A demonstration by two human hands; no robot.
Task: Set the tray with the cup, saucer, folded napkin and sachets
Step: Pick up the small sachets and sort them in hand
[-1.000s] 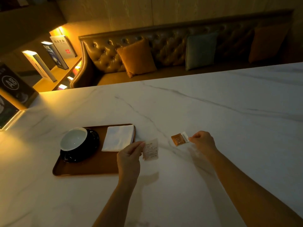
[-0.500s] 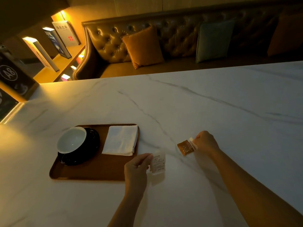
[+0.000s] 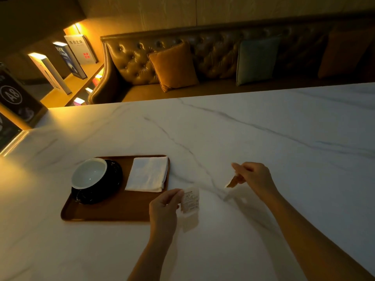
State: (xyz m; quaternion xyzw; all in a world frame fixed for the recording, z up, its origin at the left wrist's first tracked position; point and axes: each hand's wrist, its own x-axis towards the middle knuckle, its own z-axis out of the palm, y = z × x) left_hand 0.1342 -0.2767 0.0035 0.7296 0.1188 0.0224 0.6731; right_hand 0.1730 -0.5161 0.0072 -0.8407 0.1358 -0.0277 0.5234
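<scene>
A brown tray (image 3: 113, 211) lies on the marble table at the lower left. On its left half stands a white-lined cup (image 3: 89, 173) on a black saucer (image 3: 109, 185). A folded white napkin (image 3: 148, 174) lies on the tray's right half. My left hand (image 3: 164, 207) pinches a white sachet (image 3: 190, 200) just off the tray's right edge, above the table. My right hand (image 3: 253, 177), further right, holds an orange sachet (image 3: 232, 182) tilted edge-on.
The white marble table (image 3: 263, 149) stretches far to the right and back. A tufted leather bench with an orange cushion (image 3: 174, 65) and a teal cushion (image 3: 256, 59) runs behind it. A lit shelf with books (image 3: 77, 51) and a dark sign stands at the left.
My right hand has turned the orange sachet from flat to edge-on and lifted slightly. My left hand has drawn the white sachet a little toward me and right of the tray.
</scene>
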